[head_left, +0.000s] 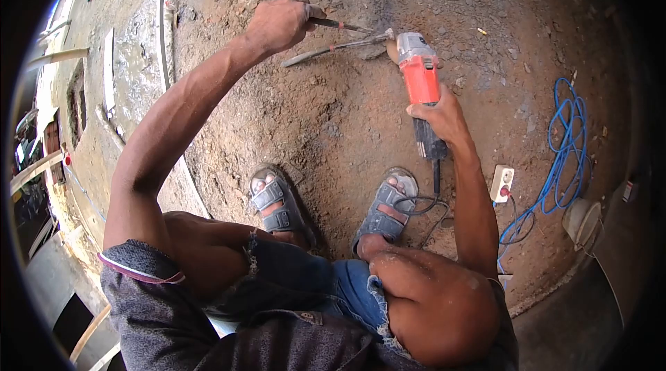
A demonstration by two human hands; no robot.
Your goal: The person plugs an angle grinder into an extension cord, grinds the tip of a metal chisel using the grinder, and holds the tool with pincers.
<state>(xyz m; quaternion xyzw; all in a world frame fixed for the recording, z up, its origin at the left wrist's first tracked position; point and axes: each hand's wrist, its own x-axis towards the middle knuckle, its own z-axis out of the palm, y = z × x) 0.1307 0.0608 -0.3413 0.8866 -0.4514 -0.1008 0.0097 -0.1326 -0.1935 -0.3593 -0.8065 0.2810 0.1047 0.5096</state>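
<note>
In the head view my left hand is closed round one handle of a pair of pincers, whose two long handles stand apart; the other handle points free, below my hand. My right hand grips a red and black angle grinder by its body, with the grey head facing away from me. The pincers' jaw end meets the edge of the grinder's disc; whether they touch I cannot tell. From the grinder's rear a black cord runs down past my right foot.
My sandalled feet stand on rough, stony dirt ground. At the right lie a white socket block with a plug in it and a coiled blue cable. Long pale strips and wood pieces lie at the left.
</note>
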